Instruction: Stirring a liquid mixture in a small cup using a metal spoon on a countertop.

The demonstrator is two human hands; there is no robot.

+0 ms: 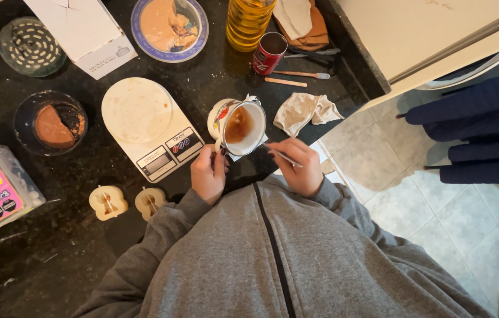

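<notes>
The kitchen has a dark stone counter [85, 247] with many small things on it, and beside it a pale tiled floor [438, 200]. The person stands close against the counter edge, so both arms stay bent and near the body.

The left hand [208, 174] is closed around the handle of a white enamel mug [242, 126] and holds it tilted toward the person, so the brownish liquid inside collects on one side where it is easy to reach. The mug is just above the counter edge, right of the white kitchen scale [149, 126], with a piece of white paper under it, perhaps to catch drips.

The right hand [299, 165] is closed on a thin metal utensil [282, 156], whose tip points at the mug's rim; I cannot tell if it touches.

Near the left elbow lie two cream-coloured small moulds [126, 202], each with a little stick inside. A crumpled cloth [308, 111] lies beyond the right hand, within easy reach for wiping. Farther back stand a red can [269, 53] and a bottle of yellow oil [248, 20].
</notes>
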